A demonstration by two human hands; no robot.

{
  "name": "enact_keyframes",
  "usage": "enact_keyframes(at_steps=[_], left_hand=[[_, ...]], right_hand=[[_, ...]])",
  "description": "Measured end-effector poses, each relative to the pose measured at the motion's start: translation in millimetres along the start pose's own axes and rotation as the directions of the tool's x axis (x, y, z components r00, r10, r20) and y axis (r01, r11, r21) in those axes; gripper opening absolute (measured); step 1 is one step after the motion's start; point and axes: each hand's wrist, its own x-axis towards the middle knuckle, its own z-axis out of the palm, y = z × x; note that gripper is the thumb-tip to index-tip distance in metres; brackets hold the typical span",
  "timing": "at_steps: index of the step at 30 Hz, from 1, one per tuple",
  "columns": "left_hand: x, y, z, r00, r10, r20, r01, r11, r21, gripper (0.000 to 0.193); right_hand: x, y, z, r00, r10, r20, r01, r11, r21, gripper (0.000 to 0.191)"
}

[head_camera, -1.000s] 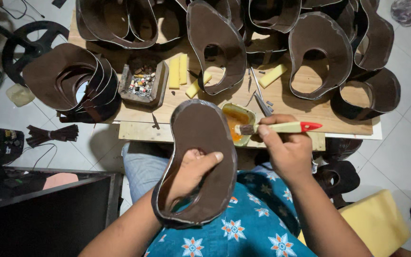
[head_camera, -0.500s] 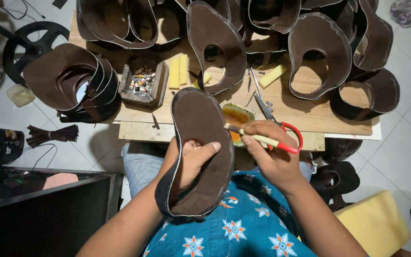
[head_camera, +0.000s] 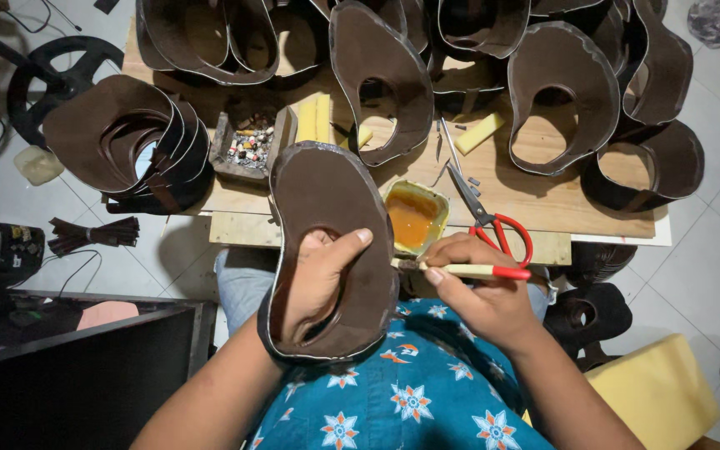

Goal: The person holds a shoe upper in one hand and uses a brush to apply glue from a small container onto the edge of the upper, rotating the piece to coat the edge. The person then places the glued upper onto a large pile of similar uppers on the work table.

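In left hand (head_camera: 320, 279), curved brown leather piece (head_camera: 331, 200)

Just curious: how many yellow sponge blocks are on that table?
3: a doubled block beside the bits tray, a small one behind the upright leather piece, one farther right. More may be hidden.

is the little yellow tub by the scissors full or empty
Partly full. The yellow tub sits upright and uncovered on the wooden table, with orange liquid pooled across its bottom, well below the rim.
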Motion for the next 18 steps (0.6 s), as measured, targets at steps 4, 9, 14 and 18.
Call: enact_keyframes(at_steps=[4,9,14,18], left_hand=[[2.1,-3.1,-2.9,1.000,-0.011,0.022,0.012,0.998,-0.055,0.021],[-4.4,6.0,11.0,0.994,-0.090,0.054,0.087,0.994,0.060,0.025],[-17.0,23.7,19.7,0.975,0.174,-0.141,-0.068,0.832,0.551,0.024],[-12.3,25.9,15.3,0.925,0.314,-0.214,-0.157,0.828,0.538,0.024]], right_hand=[[0.8,12.1,-0.6,0.991,0.058,-0.118,-0.056,0.998,0.025,0.015],[13.1,36.0,-4.4,0.941,0.113,-0.319,-0.117,0.993,0.007,0.021],[14.8,71.6,-22.1,0.657,0.618,-0.433,-0.457,0.782,0.423,0.027],[5.7,101.6,-23.4,0.674,0.679,-0.290,-0.392,0.662,0.638,0.039]])
